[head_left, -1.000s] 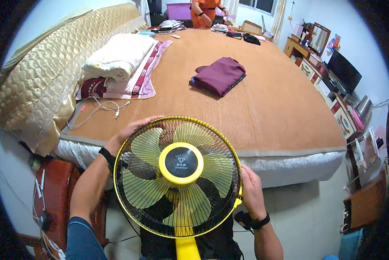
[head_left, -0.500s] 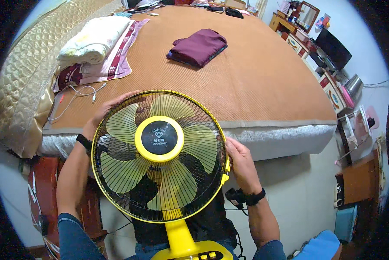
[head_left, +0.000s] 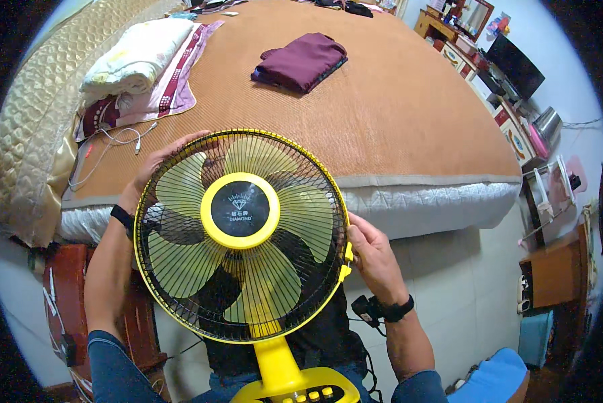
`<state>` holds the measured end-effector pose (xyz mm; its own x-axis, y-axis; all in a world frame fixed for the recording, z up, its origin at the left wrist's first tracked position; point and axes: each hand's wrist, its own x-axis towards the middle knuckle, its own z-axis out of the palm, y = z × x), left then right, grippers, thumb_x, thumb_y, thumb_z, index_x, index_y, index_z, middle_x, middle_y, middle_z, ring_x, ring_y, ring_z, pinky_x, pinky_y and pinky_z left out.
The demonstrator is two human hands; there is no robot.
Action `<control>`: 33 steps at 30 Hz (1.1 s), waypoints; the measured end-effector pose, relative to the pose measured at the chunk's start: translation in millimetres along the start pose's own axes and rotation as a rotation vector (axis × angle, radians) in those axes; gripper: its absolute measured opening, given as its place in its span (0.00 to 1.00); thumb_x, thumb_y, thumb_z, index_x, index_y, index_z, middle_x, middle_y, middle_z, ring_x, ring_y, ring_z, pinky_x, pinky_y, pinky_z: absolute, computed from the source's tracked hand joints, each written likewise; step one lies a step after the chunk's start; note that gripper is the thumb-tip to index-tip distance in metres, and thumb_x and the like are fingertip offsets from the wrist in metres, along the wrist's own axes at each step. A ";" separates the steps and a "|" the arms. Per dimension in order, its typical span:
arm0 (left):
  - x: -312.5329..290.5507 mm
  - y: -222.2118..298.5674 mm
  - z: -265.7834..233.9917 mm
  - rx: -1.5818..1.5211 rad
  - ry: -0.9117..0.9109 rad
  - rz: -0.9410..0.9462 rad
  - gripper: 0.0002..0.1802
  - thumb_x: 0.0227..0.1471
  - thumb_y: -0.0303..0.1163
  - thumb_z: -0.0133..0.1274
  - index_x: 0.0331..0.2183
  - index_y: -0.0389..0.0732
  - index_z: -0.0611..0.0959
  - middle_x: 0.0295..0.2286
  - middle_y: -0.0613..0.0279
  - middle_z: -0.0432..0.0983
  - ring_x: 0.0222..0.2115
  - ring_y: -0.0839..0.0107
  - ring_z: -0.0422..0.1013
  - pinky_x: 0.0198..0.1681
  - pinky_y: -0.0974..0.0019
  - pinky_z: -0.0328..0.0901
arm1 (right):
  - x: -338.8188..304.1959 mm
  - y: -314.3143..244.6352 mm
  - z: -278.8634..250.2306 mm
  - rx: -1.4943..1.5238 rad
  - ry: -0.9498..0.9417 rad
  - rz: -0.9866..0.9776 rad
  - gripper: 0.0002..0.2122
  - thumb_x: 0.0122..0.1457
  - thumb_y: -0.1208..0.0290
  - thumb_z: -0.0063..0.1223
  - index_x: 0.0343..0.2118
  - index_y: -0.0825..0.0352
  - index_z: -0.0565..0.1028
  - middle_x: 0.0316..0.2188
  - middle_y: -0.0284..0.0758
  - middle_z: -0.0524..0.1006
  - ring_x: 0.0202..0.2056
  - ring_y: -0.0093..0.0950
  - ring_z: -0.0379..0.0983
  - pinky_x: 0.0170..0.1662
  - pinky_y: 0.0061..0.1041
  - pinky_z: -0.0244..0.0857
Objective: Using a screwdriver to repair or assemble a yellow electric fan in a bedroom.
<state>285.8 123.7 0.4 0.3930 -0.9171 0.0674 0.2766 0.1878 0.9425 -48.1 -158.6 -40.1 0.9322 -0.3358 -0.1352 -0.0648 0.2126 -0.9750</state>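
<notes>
A yellow electric fan (head_left: 274, 363) stands upright before me, its black wire guard (head_left: 315, 275) rimmed in yellow and closed over pale yellow-green blades. From the upper left, my left hand (head_left: 155, 161) holds the guard; its fingers run behind the top rim and are partly hidden by the wires. My right hand (head_left: 375, 254) grips the right rim, with thumb and fingers closed beside the yellow rim clips (head_left: 346, 262). Below the guard, a yellow neck leads to a base with several yellow push buttons (head_left: 315, 395). Each wrist wears a black band.
Ahead lies a bed with a brown mat (head_left: 409, 114), bearing folded purple cloth (head_left: 303, 62), a rolled white quilt (head_left: 137, 57) and a white cable (head_left: 116, 140). A red wooden stool (head_left: 133, 336) is at left, a blue seat (head_left: 493, 379) at lower right. Cabinets and a television (head_left: 515, 66) line the right wall.
The fan and both hands have shifted slightly left and up in the picture. The bed and things on it also sit a little higher. Both hands keep their hold.
</notes>
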 end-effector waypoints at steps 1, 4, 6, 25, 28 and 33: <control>0.2 -0.8 1.1 -0.060 0.018 -0.020 0.29 0.69 0.37 0.35 0.65 0.30 0.59 0.62 0.48 0.61 0.62 0.60 0.62 0.66 0.59 0.57 | -1.5 0.9 -0.4 0.000 0.002 0.004 0.21 0.71 0.61 0.45 0.62 0.67 0.68 0.37 0.23 0.76 0.31 0.10 0.67 0.32 0.12 0.62; 2.6 -1.1 -6.7 -0.042 0.020 -0.037 0.29 0.69 0.37 0.35 0.64 0.29 0.59 0.62 0.48 0.61 0.61 0.61 0.62 0.66 0.59 0.57 | -6.1 -1.6 3.4 -0.003 -0.007 -0.003 0.22 0.72 0.61 0.45 0.63 0.67 0.67 0.39 0.24 0.77 0.32 0.10 0.68 0.33 0.11 0.63; 2.4 -2.4 -6.4 -0.106 0.007 -0.046 0.29 0.69 0.37 0.36 0.64 0.28 0.59 0.62 0.48 0.61 0.61 0.62 0.62 0.66 0.59 0.56 | -11.5 -6.5 11.0 0.040 0.051 0.017 0.22 0.71 0.61 0.45 0.63 0.67 0.67 0.39 0.25 0.77 0.32 0.11 0.69 0.34 0.12 0.65; 0.8 -1.1 1.8 0.035 0.031 0.017 0.30 0.70 0.38 0.34 0.63 0.27 0.60 0.61 0.47 0.62 0.62 0.61 0.61 0.67 0.60 0.54 | -65.4 -7.6 30.4 0.198 0.129 0.261 0.12 0.70 0.65 0.49 0.45 0.71 0.72 0.44 0.38 0.78 0.38 0.29 0.80 0.39 0.25 0.78; 2.3 -1.3 -5.5 0.039 0.056 -0.013 0.30 0.69 0.38 0.34 0.64 0.27 0.60 0.62 0.47 0.61 0.63 0.61 0.60 0.67 0.59 0.54 | -67.3 -4.0 31.4 0.199 0.122 0.242 0.11 0.69 0.66 0.49 0.43 0.71 0.72 0.44 0.38 0.78 0.39 0.29 0.80 0.41 0.27 0.78; 2.8 -2.0 -4.0 -0.035 -0.068 0.011 0.31 0.68 0.37 0.33 0.65 0.27 0.58 0.63 0.45 0.59 0.64 0.59 0.58 0.68 0.59 0.52 | -68.0 0.5 31.8 0.246 0.119 0.234 0.11 0.70 0.66 0.48 0.42 0.71 0.72 0.43 0.38 0.78 0.39 0.28 0.80 0.43 0.27 0.78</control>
<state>289.9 122.2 -2.6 0.3360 -0.9365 0.1005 0.3039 0.2088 0.9295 -100.2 -106.4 -25.8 0.8532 -0.3536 -0.3834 -0.1705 0.5056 -0.8457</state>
